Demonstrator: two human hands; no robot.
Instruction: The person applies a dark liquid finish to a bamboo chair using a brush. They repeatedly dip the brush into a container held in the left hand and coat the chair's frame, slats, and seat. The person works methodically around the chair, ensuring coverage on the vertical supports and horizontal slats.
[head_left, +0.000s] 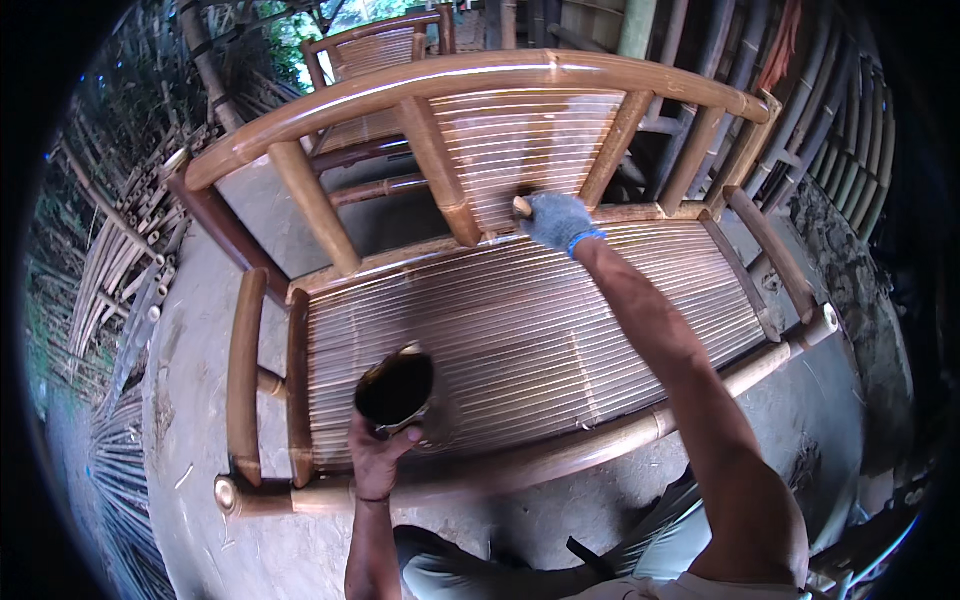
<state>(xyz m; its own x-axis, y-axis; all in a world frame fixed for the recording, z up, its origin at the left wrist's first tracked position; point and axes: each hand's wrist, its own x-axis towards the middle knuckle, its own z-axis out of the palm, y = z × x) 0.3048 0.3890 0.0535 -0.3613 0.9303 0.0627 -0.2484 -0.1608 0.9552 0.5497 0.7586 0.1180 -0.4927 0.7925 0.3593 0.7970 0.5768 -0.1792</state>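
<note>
A bamboo bench point(520, 480) with a slatted seat point(540, 330) and a slatted back panel point(525, 135) stands before me. My left hand point(377, 455), bare, is closed around an open container point(432, 395) with a dark inside, held above the left part of the seat. In a grey-blue work glove, my right hand point(560, 222) is closed at the foot of the back panel. A light wooden handle end point(522, 207) pokes out of it, with a dark patch beside it that looks like brush bristles. The slats near that hand look wet and glossy.
Behind this bench stands a second bamboo seat point(375, 50). Cut bamboo poles point(110, 260) lie piled at the left, and more poles point(845, 130) lean at the right. Concrete floor point(190, 400) surrounds the bench. My legs point(450, 565) are close to its front rail.
</note>
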